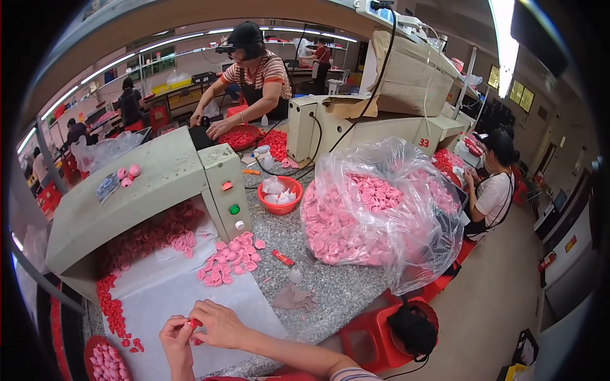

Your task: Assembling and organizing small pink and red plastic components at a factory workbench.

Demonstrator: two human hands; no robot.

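Observation:
Over the white paper sheet [244,314], my left hand [175,340] and my right hand [221,325] meet with fingertips pinched together. Between them is a small red piece [195,322], with a bit of white or pink beside it that is too small to make out. Left of my hands, a trail of small red pieces [114,314] runs along the sheet's edge. Pink shell-shaped pieces [230,260] lie heaped beyond my hands. At the lower left stands a red bowl [90,349] of rounded pink pieces.
A beige machine [140,162] with pink pieces in its opening stands ahead left. Right of it are a red bowl of white bottles [279,207], a large clear bag of pink pieces [381,216], a grey cloth [295,297] and a red stool [368,336]. A co-worker [254,76] works opposite.

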